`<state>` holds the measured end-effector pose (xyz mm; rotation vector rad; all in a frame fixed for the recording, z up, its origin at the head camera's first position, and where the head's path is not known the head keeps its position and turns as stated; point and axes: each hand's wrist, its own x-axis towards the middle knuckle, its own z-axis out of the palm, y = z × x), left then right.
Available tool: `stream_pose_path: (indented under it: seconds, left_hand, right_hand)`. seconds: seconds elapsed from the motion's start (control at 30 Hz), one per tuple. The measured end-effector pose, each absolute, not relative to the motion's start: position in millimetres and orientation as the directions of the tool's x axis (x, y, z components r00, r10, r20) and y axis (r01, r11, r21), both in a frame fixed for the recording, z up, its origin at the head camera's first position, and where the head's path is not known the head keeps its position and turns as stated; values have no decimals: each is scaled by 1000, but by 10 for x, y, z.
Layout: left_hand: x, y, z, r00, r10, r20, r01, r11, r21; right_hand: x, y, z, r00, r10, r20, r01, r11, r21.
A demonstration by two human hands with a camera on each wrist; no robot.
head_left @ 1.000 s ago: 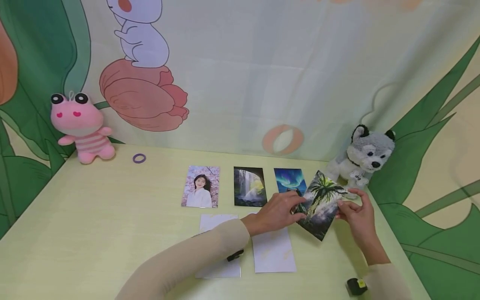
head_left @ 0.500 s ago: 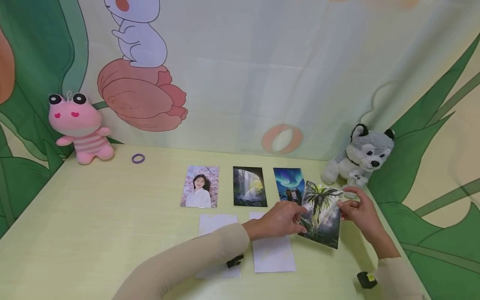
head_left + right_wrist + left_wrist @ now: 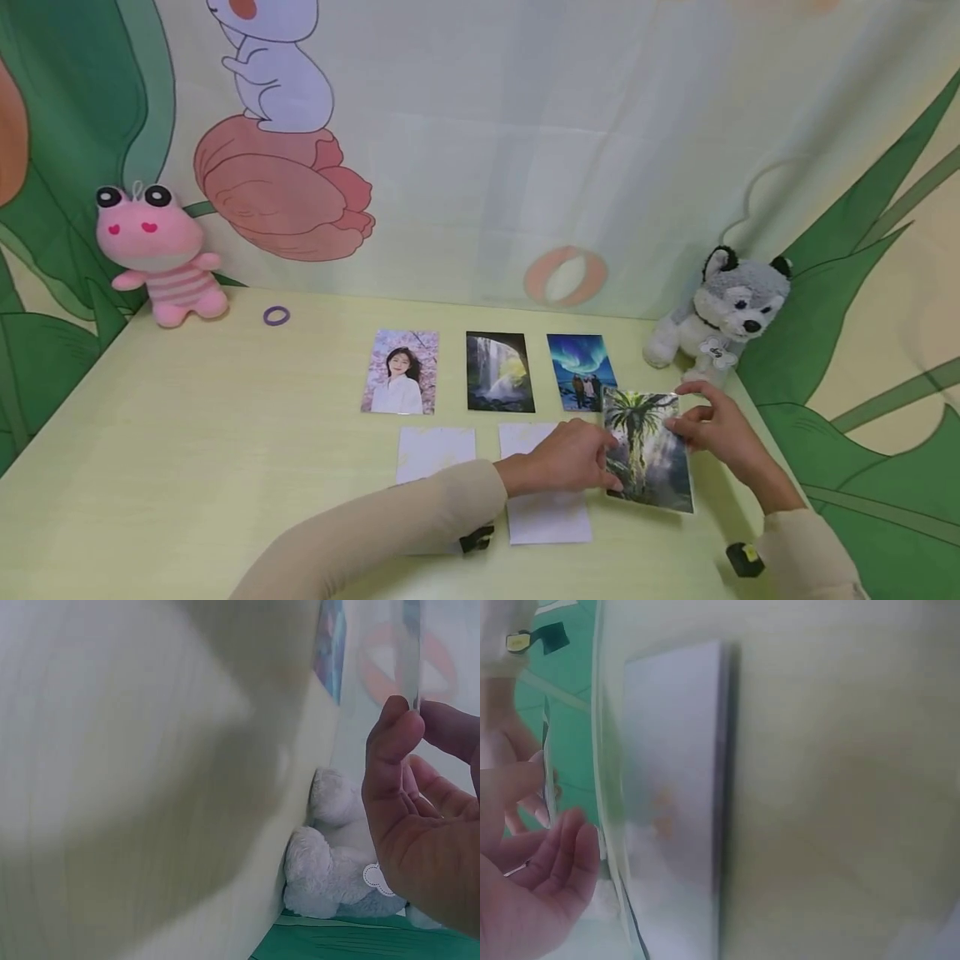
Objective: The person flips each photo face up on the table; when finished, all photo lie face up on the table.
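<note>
Both hands hold a photo print (image 3: 647,458) with a green palm-like plant and mist on it, at the right of the table in the head view. My left hand (image 3: 572,457) pinches its left edge between thumb and fingers. At the upper right corner, my right hand (image 3: 716,427) pinches it; the print shows as a thin pale edge in the right wrist view. Behind it lies an aurora photo (image 3: 577,367), its lower right corner overlapped by the held print. A waterfall photo (image 3: 498,372) and a portrait photo (image 3: 401,372) lie further left.
Two white rectangles (image 3: 550,521) lie nearer the front, partly under the left arm. A husky plush (image 3: 738,308) sits at the back right, a pink frog plush (image 3: 161,258) at the back left. Near the frog is a purple ring (image 3: 277,316). A printed curtain (image 3: 450,167) stands behind.
The held print has come down nearer the table and turned from slanted to nearly upright in view. Both hands have moved slightly downward with it; the aurora photo shows more fully.
</note>
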<state>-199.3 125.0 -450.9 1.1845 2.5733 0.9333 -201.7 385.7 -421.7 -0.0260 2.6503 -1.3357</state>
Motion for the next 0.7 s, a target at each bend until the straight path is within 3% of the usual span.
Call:
stream_pose_path:
  seconds: [0.53,0.7]
  left_hand:
    - [-1823,1332,-4524,-764,644,-47,505,641,577]
    - [-1783,1359,-4547,-767,634,-103,489,681,545]
  right_hand:
    - [-1986,3798,-4340,-970,-122,-210,86,634,-769]
    - [-1989,3792,-4356,-966,-127,-224,91,643,-760]
